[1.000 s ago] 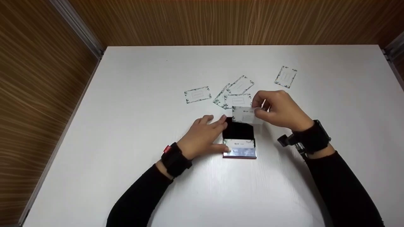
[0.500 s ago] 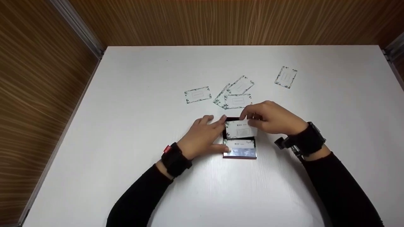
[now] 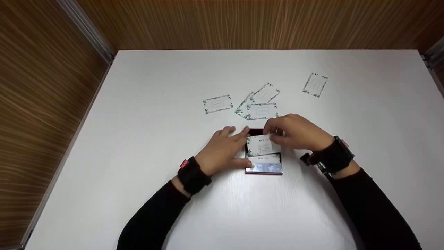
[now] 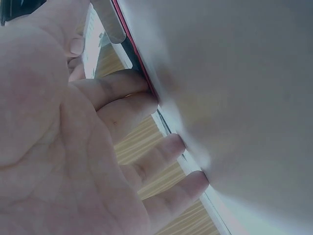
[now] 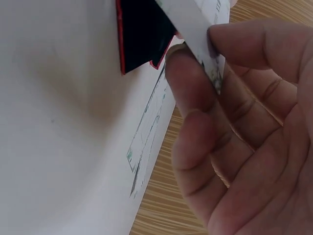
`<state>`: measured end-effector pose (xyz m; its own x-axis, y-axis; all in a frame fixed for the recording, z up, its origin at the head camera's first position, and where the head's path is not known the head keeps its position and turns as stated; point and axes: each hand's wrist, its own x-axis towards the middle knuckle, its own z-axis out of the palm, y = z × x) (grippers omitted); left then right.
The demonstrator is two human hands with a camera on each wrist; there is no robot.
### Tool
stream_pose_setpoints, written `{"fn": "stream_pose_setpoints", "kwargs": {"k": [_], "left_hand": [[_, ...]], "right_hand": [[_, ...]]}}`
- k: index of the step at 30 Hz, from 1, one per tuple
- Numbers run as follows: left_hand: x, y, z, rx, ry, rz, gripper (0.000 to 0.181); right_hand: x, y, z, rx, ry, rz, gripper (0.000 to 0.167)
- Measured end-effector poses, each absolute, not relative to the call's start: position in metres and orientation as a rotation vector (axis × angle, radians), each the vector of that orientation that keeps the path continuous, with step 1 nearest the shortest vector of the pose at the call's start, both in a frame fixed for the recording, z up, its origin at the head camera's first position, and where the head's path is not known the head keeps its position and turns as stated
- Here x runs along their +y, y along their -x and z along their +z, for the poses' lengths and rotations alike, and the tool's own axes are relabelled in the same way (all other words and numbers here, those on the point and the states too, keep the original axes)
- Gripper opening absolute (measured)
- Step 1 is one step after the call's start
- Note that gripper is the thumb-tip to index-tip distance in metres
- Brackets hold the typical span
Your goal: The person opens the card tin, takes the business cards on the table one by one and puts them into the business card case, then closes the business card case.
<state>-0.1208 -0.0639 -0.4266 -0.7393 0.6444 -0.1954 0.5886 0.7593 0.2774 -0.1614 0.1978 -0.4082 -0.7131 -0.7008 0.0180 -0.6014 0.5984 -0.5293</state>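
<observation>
In the head view, a dark card case (image 3: 257,132) with red edges lies opened flat on the table. A white card with leafy corners sits in its lower pocket (image 3: 265,168). My left hand (image 3: 225,151) rests along the case's left side, thumb on the pocket and fingers spread by the upper corner. In the left wrist view, the fingertips (image 4: 173,142) touch the table and the case's red edge (image 4: 134,51). My right hand (image 3: 295,132) pinches another printed card (image 3: 259,146) between thumb and fingers, tilted over the case; its lower edge overlaps the pocketed card.
Beyond the case, several leaf-bordered cards (image 3: 262,111) lie overlapping. One single card (image 3: 218,104) is to their left, another (image 3: 315,84) at the far right. A wood-grain panel (image 3: 256,24) stands behind the white table (image 3: 145,139).
My right hand has brought the card down and toward me, from above the case's top edge to the pocket, tilting it slightly. My left hand has stayed in place.
</observation>
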Motion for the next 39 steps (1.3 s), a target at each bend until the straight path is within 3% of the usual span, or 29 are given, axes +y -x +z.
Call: {"fn": "stream_pose_setpoints", "kwargs": {"k": [14,24,32,39], "left_hand": [[-0.0637,0.1216,-0.4277,2.663,-0.96,0.291,0.088],[-0.0635,0.1219,-0.4267,2.667,-0.95,0.299,0.091],[-0.0637,0.1213,-0.4265,2.675,-0.967,0.292,0.083],[-0.0639,0.1207,-0.4261,2.664,-0.959,0.3,0.09]], "right_hand": [[0.1974,0.1622,-0.4128,2.654,1.005,-0.72,0.018],[0.1988,0.1622,-0.4096,2.667,1.097,-0.761,0.021],[0.2006,0.1626,-0.4054,2.643,1.121,-0.886,0.022],[0.1972,0.1607,-0.4095,2.542,1.045,-0.791,0.02]]}}
